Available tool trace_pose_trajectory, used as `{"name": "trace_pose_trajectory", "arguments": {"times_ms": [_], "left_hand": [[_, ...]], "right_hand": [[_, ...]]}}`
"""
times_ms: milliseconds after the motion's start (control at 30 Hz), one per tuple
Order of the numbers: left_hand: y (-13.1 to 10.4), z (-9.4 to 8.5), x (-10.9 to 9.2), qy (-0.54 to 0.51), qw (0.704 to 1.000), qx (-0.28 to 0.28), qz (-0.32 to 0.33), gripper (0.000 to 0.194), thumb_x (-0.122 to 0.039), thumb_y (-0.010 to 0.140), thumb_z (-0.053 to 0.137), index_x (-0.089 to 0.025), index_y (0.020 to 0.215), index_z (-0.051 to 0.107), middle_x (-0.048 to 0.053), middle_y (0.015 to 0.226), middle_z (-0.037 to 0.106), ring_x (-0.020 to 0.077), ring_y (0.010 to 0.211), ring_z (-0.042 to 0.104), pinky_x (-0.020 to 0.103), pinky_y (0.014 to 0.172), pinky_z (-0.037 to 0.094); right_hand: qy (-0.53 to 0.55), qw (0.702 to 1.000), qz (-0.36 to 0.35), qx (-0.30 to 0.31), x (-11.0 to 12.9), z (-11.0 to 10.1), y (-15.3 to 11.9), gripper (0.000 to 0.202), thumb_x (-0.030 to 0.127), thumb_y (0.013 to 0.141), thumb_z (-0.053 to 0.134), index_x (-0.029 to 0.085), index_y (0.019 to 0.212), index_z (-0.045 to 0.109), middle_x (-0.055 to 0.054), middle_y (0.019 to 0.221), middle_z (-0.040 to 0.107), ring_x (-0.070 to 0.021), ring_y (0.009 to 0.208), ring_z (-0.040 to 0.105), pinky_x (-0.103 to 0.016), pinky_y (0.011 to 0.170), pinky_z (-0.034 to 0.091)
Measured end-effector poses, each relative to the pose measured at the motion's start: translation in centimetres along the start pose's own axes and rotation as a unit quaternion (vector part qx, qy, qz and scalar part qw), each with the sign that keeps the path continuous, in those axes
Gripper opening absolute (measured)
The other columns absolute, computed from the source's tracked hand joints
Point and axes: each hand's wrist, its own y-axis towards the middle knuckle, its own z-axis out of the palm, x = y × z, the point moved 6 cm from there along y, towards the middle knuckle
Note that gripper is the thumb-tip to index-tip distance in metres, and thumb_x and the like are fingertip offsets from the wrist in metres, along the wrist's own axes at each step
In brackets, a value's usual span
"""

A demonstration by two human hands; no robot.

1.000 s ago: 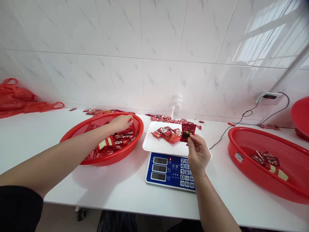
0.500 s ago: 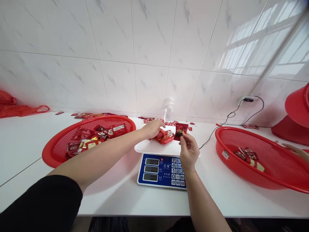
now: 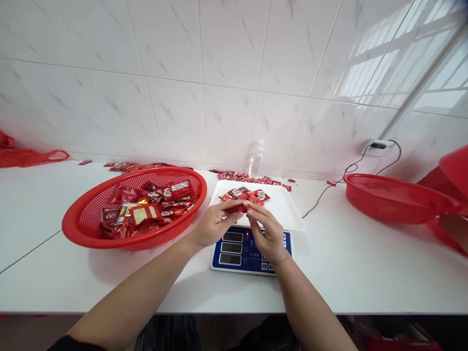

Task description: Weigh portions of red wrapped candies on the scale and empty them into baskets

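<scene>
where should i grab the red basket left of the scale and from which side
Likely best by the rim of the basket, at its left and right ends, coming from the near side: the rim flares outward and stands above the tabletop, giving a lip to hook under. Packets fill the middle, and the scale sits close on the right.

Scale (image 3: pixel 250 263): 0.00 on lower displays (image 3: pixel 231 247)

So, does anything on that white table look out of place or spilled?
Small, shiny red packets lie scattered along the white tiled wall, outside the oval red plastic basket on the left. It looks untidy, though perhaps deliberate.
</scene>
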Motion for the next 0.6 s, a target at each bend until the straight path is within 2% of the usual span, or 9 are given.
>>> {"name": "trace_pose_trajectory", "arguments": {"times_ms": [100,200,267,333,433,500,600], "left_hand": [[-0.4,-3.3,0.8,-0.035,0.989,-0.141,0.01,0.031,-0.041,0.087,0.057,-0.017,0.104,0.066,0.005,0.08,0.069,0.0148,0.066,0.063,0.026,0.057,0.053],[-1.1,-6.4,1.1,-0.032,0.964,-0.257,0.059,0.032,-0.042,0.087,0.057,-0.017,0.106,0.065,0.002,0.072,0.066,0.0133,0.06,0.062,0.026,0.057,0.053],[-1.7,-7.4,1.4,-0.007,0.953,-0.291,0.078,0.032,-0.042,0.088,0.056,-0.017,0.107,0.064,0.002,0.072,0.067,0.0138,0.061,0.063,0.027,0.059,0.053],[-2.4,-7.5,1.9,0.024,0.953,-0.293,0.069,0.033,-0.042,0.088,0.055,-0.017,0.107,0.064,0.002,0.074,0.067,0.0145,0.064,0.065,0.027,0.063,0.054],[-3.1,-6.6,2.7,0.037,0.963,-0.264,0.042,0.034,-0.043,0.088,0.054,-0.016,0.108,0.063,0.004,0.078,0.068,0.015,0.066,0.066,0.027,0.063,0.055],[-3.4,-6.0,3.0,0.036,0.967,-0.249,0.037,0.035,-0.042,0.089,0.053,-0.015,0.108,0.062,0.004,0.079,0.068,0.0148,0.066,0.066,0.027,0.063,0.055],[-3.6,-5.5,3.0,0.044,0.967,-0.246,0.046,0.035,-0.042,0.089,0.052,-0.015,0.107,0.063,0.005,0.083,0.069,0.0141,0.066,0.065,0.026,0.063,0.055]], "right_hand": [[-0.018,0.995,0.038,-0.087,-1.0,-1.4,0.1,0.035,0.009,0.086,0.054,0.027,0.115,0.059,-0.007,0.117,0.063,-0.0214,0.11,0.06,-0.043,0.091,0.052],[-0.016,0.977,0.114,-0.177,-2.3,-3.0,0.1,0.029,0.016,0.088,0.052,0.027,0.115,0.058,-0.006,0.114,0.061,-0.0181,0.096,0.063,-0.039,0.08,0.055],[-0.015,0.964,0.162,-0.209,-2.8,-3.8,0.5,0.027,0.021,0.091,0.049,0.026,0.116,0.055,-0.006,0.114,0.059,-0.015,0.087,0.063,-0.033,0.071,0.055],[-0.019,0.957,0.198,-0.212,-3.0,-4.4,1.4,0.027,0.026,0.092,0.046,0.025,0.119,0.052,-0.007,0.115,0.058,-0.0147,0.088,0.062,-0.031,0.068,0.054],[-0.041,0.96,0.229,-0.155,-3.4,-4.9,3.2,0.032,0.032,0.092,0.045,0.025,0.122,0.049,-0.008,0.121,0.056,-0.0174,0.101,0.059,-0.033,0.077,0.054],[-0.068,0.967,0.234,-0.081,-4.0,-4.8,4.4,0.035,0.036,0.09,0.048,0.025,0.124,0.049,-0.008,0.126,0.054,-0.02,0.111,0.055,-0.038,0.086,0.051],[-0.13,0.965,0.221,0.062,-5.5,-3.5,5.3,0.044,0.044,0.087,0.054,0.027,0.127,0.05,-0.008,0.134,0.049,-0.0246,0.125,0.045,-0.047,0.099,0.042]]}}
